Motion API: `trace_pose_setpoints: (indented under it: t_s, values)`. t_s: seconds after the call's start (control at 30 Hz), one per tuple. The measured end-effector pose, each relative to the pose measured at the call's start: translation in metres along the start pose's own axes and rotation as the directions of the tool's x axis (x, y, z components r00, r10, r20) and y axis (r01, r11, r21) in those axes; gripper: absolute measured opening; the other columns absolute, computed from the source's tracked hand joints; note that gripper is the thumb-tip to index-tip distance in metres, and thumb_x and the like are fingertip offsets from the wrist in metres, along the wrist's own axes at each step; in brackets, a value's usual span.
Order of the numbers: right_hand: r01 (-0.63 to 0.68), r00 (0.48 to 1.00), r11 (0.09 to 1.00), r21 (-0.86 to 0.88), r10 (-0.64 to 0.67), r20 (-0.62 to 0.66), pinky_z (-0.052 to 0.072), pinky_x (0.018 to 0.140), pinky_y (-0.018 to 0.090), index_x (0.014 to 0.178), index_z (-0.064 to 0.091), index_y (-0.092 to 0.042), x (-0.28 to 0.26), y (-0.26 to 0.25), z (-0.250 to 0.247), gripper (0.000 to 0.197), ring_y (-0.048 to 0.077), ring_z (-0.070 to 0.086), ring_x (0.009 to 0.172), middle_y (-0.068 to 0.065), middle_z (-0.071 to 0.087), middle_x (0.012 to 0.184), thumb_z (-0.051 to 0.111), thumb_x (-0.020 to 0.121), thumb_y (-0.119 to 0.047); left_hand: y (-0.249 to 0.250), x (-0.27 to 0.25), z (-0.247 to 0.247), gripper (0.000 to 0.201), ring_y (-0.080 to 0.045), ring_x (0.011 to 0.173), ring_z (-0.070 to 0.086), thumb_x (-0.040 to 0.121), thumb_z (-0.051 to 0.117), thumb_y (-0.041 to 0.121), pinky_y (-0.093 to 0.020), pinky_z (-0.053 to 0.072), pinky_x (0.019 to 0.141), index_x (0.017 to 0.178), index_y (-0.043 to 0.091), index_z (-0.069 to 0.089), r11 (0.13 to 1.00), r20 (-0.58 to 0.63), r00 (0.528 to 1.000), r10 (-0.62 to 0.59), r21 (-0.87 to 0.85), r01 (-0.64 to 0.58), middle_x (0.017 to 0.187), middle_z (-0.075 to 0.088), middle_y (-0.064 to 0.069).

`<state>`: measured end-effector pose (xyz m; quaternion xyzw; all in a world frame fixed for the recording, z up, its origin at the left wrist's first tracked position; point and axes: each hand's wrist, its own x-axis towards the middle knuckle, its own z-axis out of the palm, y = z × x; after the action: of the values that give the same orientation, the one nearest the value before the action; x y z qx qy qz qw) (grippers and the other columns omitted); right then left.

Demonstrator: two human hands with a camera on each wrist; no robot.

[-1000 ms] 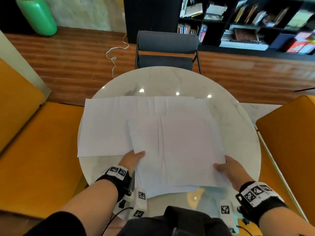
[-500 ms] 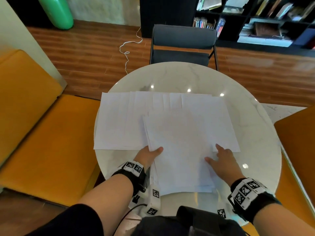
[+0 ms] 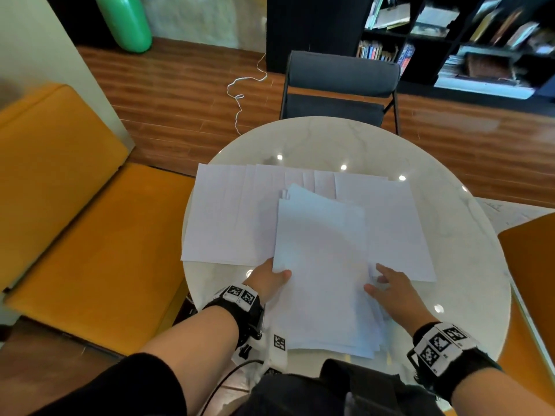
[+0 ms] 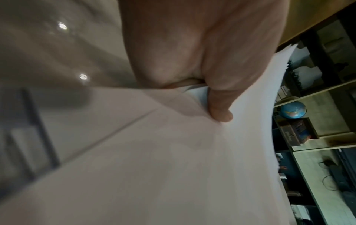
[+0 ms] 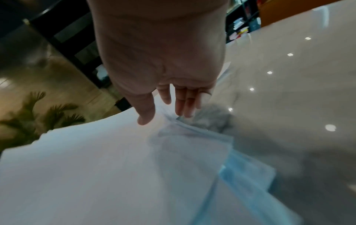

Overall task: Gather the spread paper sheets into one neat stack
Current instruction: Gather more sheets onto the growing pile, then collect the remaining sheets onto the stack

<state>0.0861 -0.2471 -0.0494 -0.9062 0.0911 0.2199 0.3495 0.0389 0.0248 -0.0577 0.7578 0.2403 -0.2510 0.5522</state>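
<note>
A gathered stack of white sheets (image 3: 321, 274) lies near the front of the round marble table (image 3: 468, 223), its far end lifted a little. My left hand (image 3: 271, 279) pinches the stack's left edge, thumb on top, as the left wrist view shows at the stack (image 4: 240, 106). My right hand (image 3: 387, 285) is at the stack's right edge with straight fingers (image 5: 181, 105) touching the sheet edges (image 5: 192, 137). Behind the stack a row of spread white sheets (image 3: 237, 214) lies fanned flat across the table.
A dark chair (image 3: 339, 88) stands at the table's far side. Orange seats (image 3: 90, 235) flank the table on the left and on the right (image 3: 528, 265). Black shelves with books (image 3: 450, 40) are at the back. A white cord (image 3: 240, 91) lies on the wooden floor.
The two loose piles in front have been pushed together into one narrower stack. My right hand slid left from the right edge and opened flat; the stack's far end has risen.
</note>
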Motion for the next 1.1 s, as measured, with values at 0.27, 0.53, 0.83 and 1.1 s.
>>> trace_pose_setpoints:
  t_s: [0.27, 0.53, 0.83, 1.1]
  values:
    - [-0.094, 0.990, 0.883, 0.460, 0.034, 0.138, 0.056, 0.078, 0.045, 0.105, 0.063, 0.000, 0.002, -0.013, 0.008, 0.021, 0.038, 0.069, 0.086, 0.024, 0.072, 0.099, 0.066, 0.086, -0.008, 0.000, -0.007, -0.019, 0.046, -0.022, 0.116, 0.058, 0.088, 0.061, 0.033, -0.034, 0.044, 0.103, 0.131, 0.018, 0.050, 0.992, 0.016, 0.992, 0.125, 0.019, -0.125, 0.126, 0.062, -0.002]
    - [-0.065, 0.996, 0.964, 0.257, 0.048, 0.070, 0.048, 0.092, 0.057, 0.108, 0.060, -0.005, 0.013, 0.003, 0.026, 0.021, 0.037, 0.064, 0.093, 0.018, 0.069, 0.100, 0.059, 0.089, -0.012, -0.015, -0.005, -0.088, 0.049, -0.025, 0.132, 0.042, 0.091, 0.057, 0.027, -0.036, 0.034, 0.111, 0.138, 0.019, 0.045, 0.979, -0.601, 0.786, 0.146, 0.204, -0.025, 0.144, 0.042, -0.007]
    - [-0.047, 0.999, 0.982, 0.183, 0.044, 0.021, 0.044, 0.097, 0.057, 0.117, 0.054, -0.008, 0.009, 0.008, 0.032, 0.029, 0.038, 0.060, 0.103, 0.016, 0.065, 0.108, 0.057, 0.090, -0.019, -0.031, 0.008, -0.131, 0.069, -0.035, 0.133, 0.043, 0.087, 0.059, 0.029, -0.047, 0.040, 0.109, 0.147, 0.012, 0.029, 0.980, -0.617, 0.781, -0.097, 0.076, 0.182, 0.148, 0.042, -0.015]
    - [-0.082, 0.997, 0.977, 0.195, 0.081, 0.012, 0.043, 0.100, 0.055, 0.121, 0.053, -0.007, 0.004, 0.003, 0.032, 0.033, 0.038, 0.058, 0.106, 0.017, 0.064, 0.114, 0.058, 0.090, -0.020, -0.021, 0.012, -0.139, 0.060, -0.035, 0.131, 0.046, 0.093, 0.054, 0.019, -0.039, 0.040, 0.105, 0.146, 0.006, 0.030, 0.975, -0.543, 0.809, -0.224, -0.140, 0.175, 0.147, 0.042, -0.016]
